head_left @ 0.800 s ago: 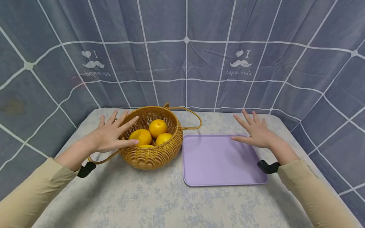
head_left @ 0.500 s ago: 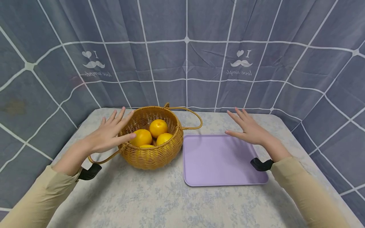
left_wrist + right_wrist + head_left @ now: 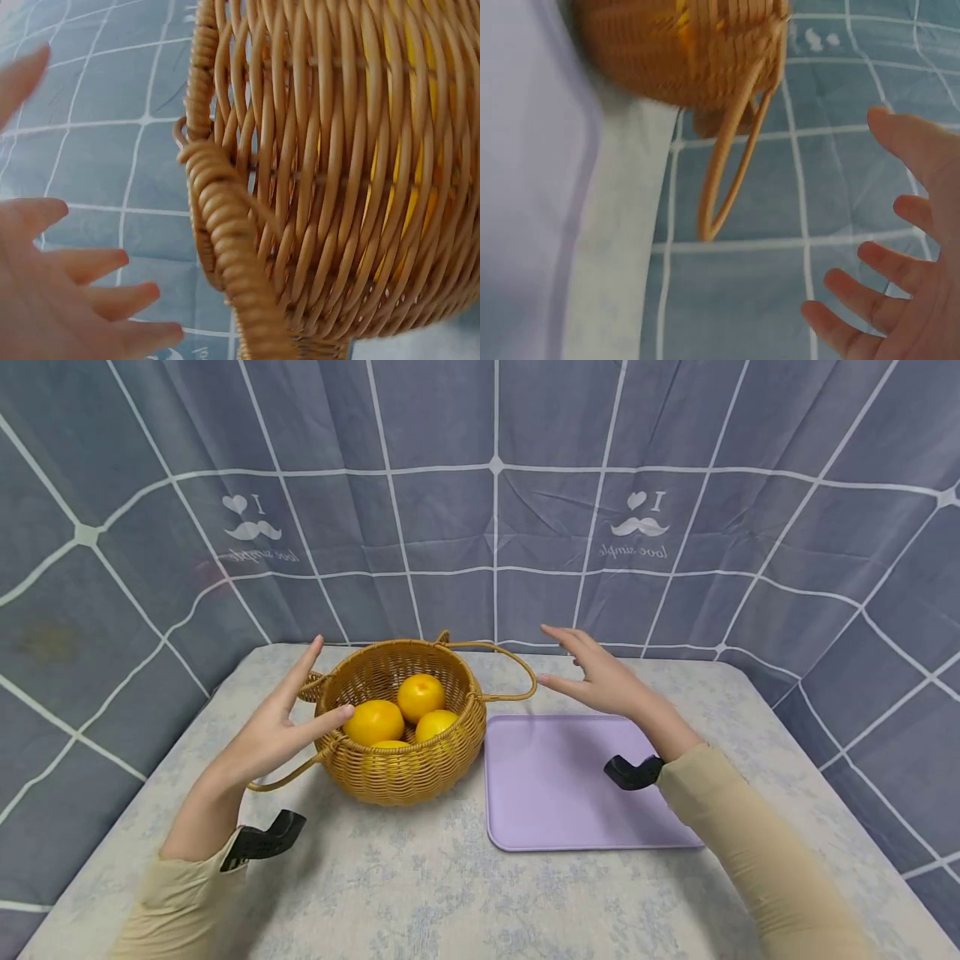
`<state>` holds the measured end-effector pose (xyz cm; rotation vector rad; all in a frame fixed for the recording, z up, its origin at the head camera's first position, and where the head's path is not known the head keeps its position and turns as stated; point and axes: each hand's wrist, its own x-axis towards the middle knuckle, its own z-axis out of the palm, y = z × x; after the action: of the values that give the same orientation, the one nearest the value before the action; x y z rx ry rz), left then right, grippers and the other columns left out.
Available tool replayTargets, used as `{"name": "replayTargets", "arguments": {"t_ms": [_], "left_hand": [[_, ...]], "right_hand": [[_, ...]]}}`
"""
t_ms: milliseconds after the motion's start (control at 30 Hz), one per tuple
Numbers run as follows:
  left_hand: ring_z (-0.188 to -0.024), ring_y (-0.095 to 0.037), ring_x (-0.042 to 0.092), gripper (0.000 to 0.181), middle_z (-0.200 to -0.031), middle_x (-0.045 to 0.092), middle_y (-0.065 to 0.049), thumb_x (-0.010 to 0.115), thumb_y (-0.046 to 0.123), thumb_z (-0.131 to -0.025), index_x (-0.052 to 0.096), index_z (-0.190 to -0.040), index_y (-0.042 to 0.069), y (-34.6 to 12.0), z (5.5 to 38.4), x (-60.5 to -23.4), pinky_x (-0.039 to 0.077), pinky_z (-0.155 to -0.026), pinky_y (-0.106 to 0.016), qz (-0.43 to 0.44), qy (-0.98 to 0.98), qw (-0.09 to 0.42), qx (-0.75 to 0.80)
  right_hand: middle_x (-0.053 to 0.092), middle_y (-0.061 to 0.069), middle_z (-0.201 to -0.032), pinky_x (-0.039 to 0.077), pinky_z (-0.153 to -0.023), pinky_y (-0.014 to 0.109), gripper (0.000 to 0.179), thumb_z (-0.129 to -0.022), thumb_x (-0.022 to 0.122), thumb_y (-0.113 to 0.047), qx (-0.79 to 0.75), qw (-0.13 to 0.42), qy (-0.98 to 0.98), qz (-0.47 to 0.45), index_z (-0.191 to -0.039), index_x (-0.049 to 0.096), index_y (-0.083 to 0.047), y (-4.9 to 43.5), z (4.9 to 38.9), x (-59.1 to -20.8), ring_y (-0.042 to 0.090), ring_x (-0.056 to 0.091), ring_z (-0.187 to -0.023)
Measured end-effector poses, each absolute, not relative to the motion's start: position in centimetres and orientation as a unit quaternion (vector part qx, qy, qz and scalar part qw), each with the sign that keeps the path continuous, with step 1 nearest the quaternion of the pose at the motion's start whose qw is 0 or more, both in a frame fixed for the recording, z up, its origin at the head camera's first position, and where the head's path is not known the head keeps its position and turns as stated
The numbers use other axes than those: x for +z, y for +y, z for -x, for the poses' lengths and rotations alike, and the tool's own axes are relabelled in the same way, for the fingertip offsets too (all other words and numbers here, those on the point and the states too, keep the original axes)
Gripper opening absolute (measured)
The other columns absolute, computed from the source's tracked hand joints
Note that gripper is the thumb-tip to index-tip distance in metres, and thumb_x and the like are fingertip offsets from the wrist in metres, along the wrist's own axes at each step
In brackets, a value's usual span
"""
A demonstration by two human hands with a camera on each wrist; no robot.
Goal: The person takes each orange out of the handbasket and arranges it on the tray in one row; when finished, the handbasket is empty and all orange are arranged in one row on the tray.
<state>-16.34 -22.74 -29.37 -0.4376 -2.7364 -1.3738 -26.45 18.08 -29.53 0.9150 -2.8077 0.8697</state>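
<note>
A round wicker basket (image 3: 408, 777) with looped handles on its sides stands left of centre and holds several oranges (image 3: 420, 697). My left hand (image 3: 270, 731) is beside the basket's left side, fingers extended and thumb apart, holding nothing. In the left wrist view the wrapped wicker handle (image 3: 225, 217) stands out between that hand and the basket wall. My right hand (image 3: 600, 677) hovers over the back of the purple tray, thumb and fingers spread around a gap near the right handle (image 3: 525, 668). The right wrist view has its fingers apart from the handle loop.
A flat purple tray (image 3: 540, 793) lies right of the basket, partly under the right forearm. Both rest on a pale patterned tablecloth (image 3: 420, 885). Behind and at the sides hangs a blue-grey curtain (image 3: 435, 527) with white grid lines.
My right hand has moved left across the tray towards the basket's right handle. The left hand has turned more upright beside the basket. Basket, oranges and tray stay in place.
</note>
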Motion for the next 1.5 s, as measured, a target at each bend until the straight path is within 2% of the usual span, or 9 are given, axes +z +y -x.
{"name": "replayTargets", "arguments": {"t_ms": [100,233,333,433,533,700,900,1167,1500], "left_hand": [[-0.142,-0.023,0.002,0.077,-0.155,0.003,0.013,0.064,0.034,-0.090,0.014,-0.147,0.044,-22.8,16.5,-29.6,0.009,-0.106,-0.065,0.117,-0.878,0.041,-0.462],[-0.142,-0.023,0.004,0.069,-0.157,0.008,0.001,0.063,0.029,-0.091,0.028,-0.149,0.025,-23.0,16.9,-30.3,0.006,-0.111,-0.055,0.115,-0.848,0.059,-0.514],[-0.142,-0.022,0.006,0.064,-0.155,0.017,-0.008,0.064,0.024,-0.091,0.034,-0.146,0.014,-23.2,17.2,-31.0,0.003,-0.113,-0.049,0.115,-0.823,0.074,-0.552],[-0.142,-0.022,0.008,0.062,-0.153,0.022,-0.010,0.066,0.023,-0.090,0.038,-0.144,0.011,-23.4,17.5,-31.6,0.002,-0.113,-0.048,0.100,-0.814,0.081,-0.566],[-0.142,-0.023,0.006,0.063,-0.153,0.022,-0.011,0.067,0.023,-0.089,0.039,-0.143,0.007,-23.8,17.7,-32.3,0.002,-0.113,-0.048,0.084,-0.814,0.075,-0.569],[-0.142,-0.027,0.000,0.068,-0.155,0.019,-0.008,0.068,0.030,-0.087,0.037,-0.144,0.009,-24.0,18.0,-33.0,0.003,-0.110,-0.057,0.054,-0.835,0.048,-0.545],[-0.142,-0.030,0.005,0.073,-0.156,0.015,0.005,0.069,0.042,-0.084,0.037,-0.145,0.017,-24.3,18.4,-33.4,0.012,-0.102,-0.068,0.024,-0.865,0.027,-0.501],[-0.142,-0.027,0.000,0.064,-0.155,0.019,-0.003,0.070,0.025,-0.086,0.042,-0.141,0.006,-24.3,19.1,-34.3,0.004,-0.107,-0.063,0.045,-0.825,0.043,-0.562],[-0.142,-0.028,0.002,0.061,-0.154,0.022,-0.007,0.071,0.023,-0.085,0.045,-0.138,0.004,-24.1,19.3,-34.8,0.002,-0.107,-0.064,0.038,-0.815,0.060,-0.575]], "right_hand": [[0.033,0.006,-0.145,0.041,-0.096,0.047,0.070,-0.090,0.061,-0.040,0.322,0.024,-0.893,-0.314,-0.149,0.027,-0.023,16.3,26.9,-28.9,0.025,0.040,-0.127],[0.034,0.003,-0.146,0.040,-0.099,0.041,0.067,-0.090,0.062,-0.037,0.374,0.001,-0.868,-0.328,-0.147,0.031,-0.020,13.9,27.4,-28.1,0.023,0.041,-0.127],[0.035,0.001,-0.146,0.041,-0.099,0.039,0.066,-0.090,0.063,-0.034,0.397,-0.020,-0.854,-0.337,-0.146,0.032,-0.018,12.1,27.8,-27.6,0.024,0.042,-0.126],[0.038,0.003,-0.144,0.042,-0.098,0.038,0.064,-0.090,0.063,-0.032,0.407,-0.037,-0.844,-0.347,-0.146,0.034,-0.018,10.5,28.3,-27.3,0.025,0.044,-0.124],[0.039,0.006,-0.143,0.041,-0.099,0.038,0.063,-0.091,0.062,-0.033,0.413,-0.060,-0.835,-0.360,-0.146,0.034,-0.020,9.0,28.6,-27.1,0.026,0.044,-0.125],[0.040,0.009,-0.142,0.039,-0.101,0.037,0.063,-0.091,0.062,-0.030,0.424,-0.115,-0.820,-0.368,-0.146,0.033,-0.019,6.9,29.1,-26.7,0.024,0.046,-0.124],[0.042,0.009,-0.141,0.041,-0.099,0.036,0.059,-0.091,0.062,-0.027,0.426,-0.167,-0.809,-0.368,-0.143,0.038,-0.016,4.6,29.5,-26.4,0.025,0.045,-0.125],[0.047,0.008,-0.138,0.039,-0.099,0.033,0.054,-0.091,0.060,-0.032,0.383,-0.199,-0.823,-0.370,-0.139,0.045,-0.013,1.8,30.2,-27.2,0.020,0.045,-0.123],[0.044,0.011,-0.141,0.034,-0.104,0.032,0.053,-0.091,0.062,-0.026,0.368,-0.230,-0.819,-0.376,-0.138,0.046,-0.009,-0.1,31.2,-29.0,0.021,0.039,-0.130]]}}
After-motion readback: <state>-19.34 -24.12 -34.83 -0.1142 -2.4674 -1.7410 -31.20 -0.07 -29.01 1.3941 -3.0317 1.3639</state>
